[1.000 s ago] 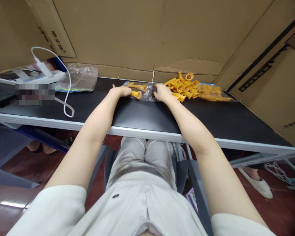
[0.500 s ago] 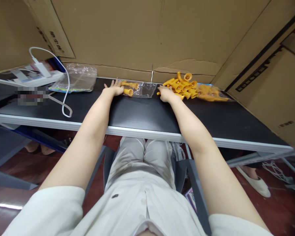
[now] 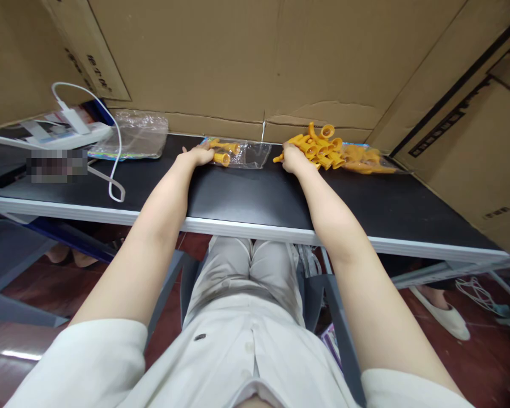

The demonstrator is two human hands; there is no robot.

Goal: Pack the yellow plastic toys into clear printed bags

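Note:
My left hand [image 3: 196, 154] is at the left end of a clear plastic bag [image 3: 255, 154], its fingers curled in and partly hidden. Its thumb lies against yellow pipe-shaped plastic pieces [image 3: 223, 159], whose cup ends point right. Whether the bag fully encloses these pieces I cannot tell. At the left edge of a heap of similar yellow pieces [image 3: 323, 148], my right hand [image 3: 293, 158] is closed around one yellow pipe-shaped piece [image 3: 277, 159]. The narrow end of that piece sticks out to the left of the fingers.
Right of the heap lies a clear bag of yellow pieces [image 3: 368, 160]. Flat clear bags [image 3: 138, 136] are stacked to the left, near a white cable [image 3: 119, 144] and a power strip [image 3: 93, 134]. Cardboard [image 3: 238, 62] walls the back of the black table [image 3: 246, 198].
My right hand has closed on a yellow pipe-shaped piece and shifted slightly right. My left hand's spread fingers have drawn in, while the hand stays beside the bag.

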